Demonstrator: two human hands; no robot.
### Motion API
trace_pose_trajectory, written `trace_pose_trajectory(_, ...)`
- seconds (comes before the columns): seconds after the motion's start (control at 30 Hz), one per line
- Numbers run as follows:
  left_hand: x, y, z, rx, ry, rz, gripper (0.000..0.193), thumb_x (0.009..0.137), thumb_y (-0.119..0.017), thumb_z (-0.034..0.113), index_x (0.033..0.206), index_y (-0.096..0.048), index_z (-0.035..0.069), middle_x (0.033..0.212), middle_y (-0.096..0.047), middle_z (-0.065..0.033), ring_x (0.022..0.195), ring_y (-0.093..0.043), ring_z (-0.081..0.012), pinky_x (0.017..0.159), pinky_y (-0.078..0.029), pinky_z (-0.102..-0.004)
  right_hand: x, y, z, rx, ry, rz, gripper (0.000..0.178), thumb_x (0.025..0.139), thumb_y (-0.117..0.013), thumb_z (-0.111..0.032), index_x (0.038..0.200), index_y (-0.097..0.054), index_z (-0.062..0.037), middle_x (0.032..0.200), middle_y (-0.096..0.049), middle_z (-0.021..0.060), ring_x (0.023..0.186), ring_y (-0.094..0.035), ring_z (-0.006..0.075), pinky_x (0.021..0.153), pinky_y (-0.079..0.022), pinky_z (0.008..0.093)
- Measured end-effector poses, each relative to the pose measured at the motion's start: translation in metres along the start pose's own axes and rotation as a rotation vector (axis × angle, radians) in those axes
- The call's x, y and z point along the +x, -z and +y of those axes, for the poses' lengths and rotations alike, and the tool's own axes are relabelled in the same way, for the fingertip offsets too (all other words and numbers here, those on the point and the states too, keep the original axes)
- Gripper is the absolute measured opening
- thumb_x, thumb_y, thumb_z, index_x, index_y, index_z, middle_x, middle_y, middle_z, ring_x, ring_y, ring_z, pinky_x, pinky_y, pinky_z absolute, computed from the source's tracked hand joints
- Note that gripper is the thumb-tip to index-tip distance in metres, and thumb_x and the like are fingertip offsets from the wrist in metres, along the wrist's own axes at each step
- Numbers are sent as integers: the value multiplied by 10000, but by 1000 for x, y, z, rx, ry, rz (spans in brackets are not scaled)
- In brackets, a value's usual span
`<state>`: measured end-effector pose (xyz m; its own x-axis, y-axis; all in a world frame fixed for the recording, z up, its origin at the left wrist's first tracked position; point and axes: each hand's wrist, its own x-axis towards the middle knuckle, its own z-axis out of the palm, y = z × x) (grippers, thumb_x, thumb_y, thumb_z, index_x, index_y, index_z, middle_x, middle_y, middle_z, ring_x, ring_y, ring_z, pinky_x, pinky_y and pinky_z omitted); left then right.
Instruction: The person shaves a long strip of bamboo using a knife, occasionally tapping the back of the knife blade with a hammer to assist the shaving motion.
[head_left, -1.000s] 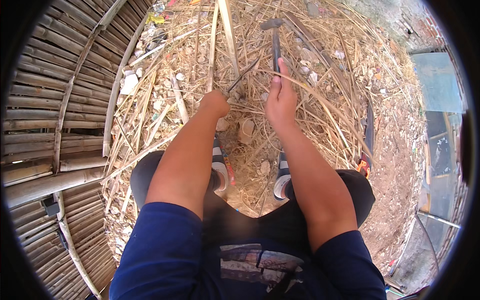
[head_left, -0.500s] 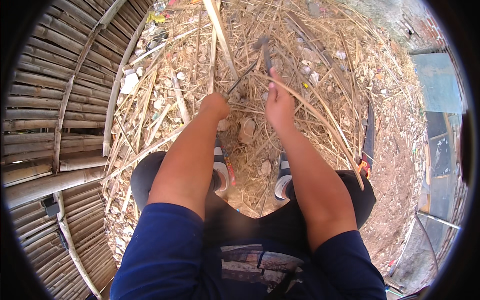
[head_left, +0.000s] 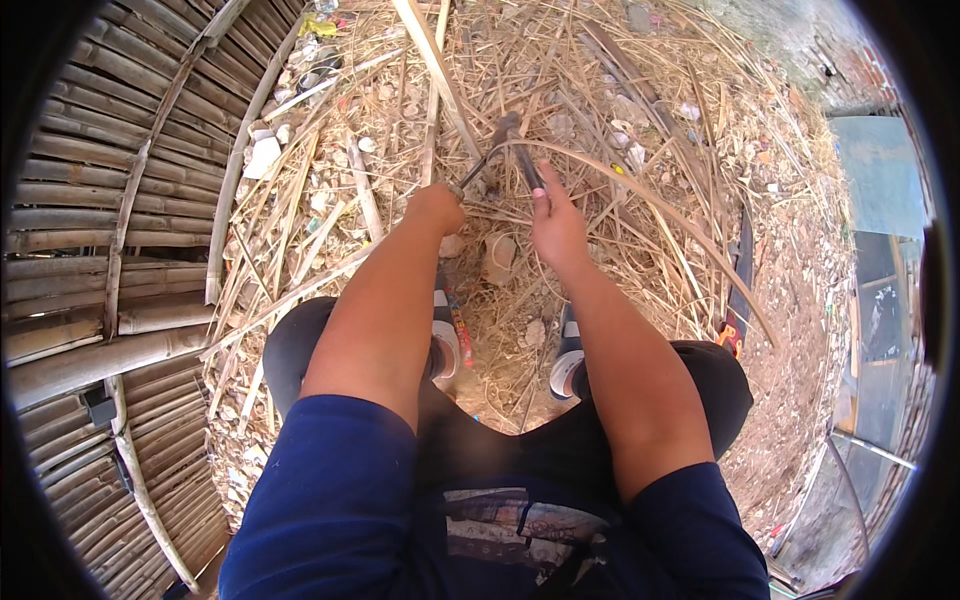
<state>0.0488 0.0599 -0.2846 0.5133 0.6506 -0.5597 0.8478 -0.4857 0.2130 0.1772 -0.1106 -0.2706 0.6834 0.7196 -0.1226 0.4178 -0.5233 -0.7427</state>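
My left hand (head_left: 436, 210) is closed around a slim dark tool (head_left: 473, 177) that looks like a knife, pointing up and to the right. In my right hand (head_left: 560, 228) is a hammer (head_left: 526, 165), its head (head_left: 507, 127) near the tip of the knife. Whether head and blade touch, I cannot tell. A long pale bamboo strip (head_left: 660, 203) starts at the knife's far end, passes behind the hammer handle and bends down to the right. Its near end hangs above the ground beside my right knee.
Bamboo strips (head_left: 362, 185) and shavings litter the ground. A handsaw (head_left: 741, 270) with a red-orange handle lies by my right knee. My feet flank a stone (head_left: 498, 258). A bamboo slat wall (head_left: 90, 215) stands left; blue-grey panels (head_left: 878, 175) lean at the right.
The hammer head has come down and left, toward the knife tip. The bamboo strip's free end has swung out to the right, past my knee. My left hand has barely moved.
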Motion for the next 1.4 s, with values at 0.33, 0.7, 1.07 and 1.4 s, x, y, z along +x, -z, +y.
trace_pose_trajectory(0.33, 19, -20, 17, -297, -64, -146, 591, 965, -572, 539, 923, -720, -32, 833, -734, -168, 841, -725, -327, 800, -562, -420, 21, 30, 64, 67, -252, 474, 595, 1042, -464, -254, 1564, -273, -42, 1345, -575, 322, 1182, -602, 479, 1022, -447, 506)
trace_pose_trajectory(0.7, 32, -25, 19, -384, -122, -176, 596, 989, -549, 519, 972, -683, -61, 719, -697, -171, 688, -722, -268, 675, -574, -413, 15, 34, 68, -28, -112, 461, 561, 1054, -455, -259, 1560, -310, -68, 1290, -613, 311, 1106, -648, 457, 967, -481, 511)
trace_pose_trajectory(1.07, 27, -19, 0, -322, -111, -135, 650, 935, -614, 569, 681, -684, -25, 603, -670, -143, 586, -697, -267, 629, -570, -410, -8, 10, 0, -32, 108, -38, 465, 1060, -464, -273, 1522, -424, -246, 962, -714, 237, 878, -697, 435, 798, -538, 513)
trace_pose_trajectory(1.4, 20, -20, 1, -272, -98, -218, 693, 1013, -441, 593, 789, -693, -13, 695, -689, -159, 737, -708, -295, 751, -557, -417, 10, 10, 12, 112, -93, 222, 465, 1044, -486, -266, 1477, -455, -101, 1231, -649, 283, 1111, -648, 445, 956, -492, 500)
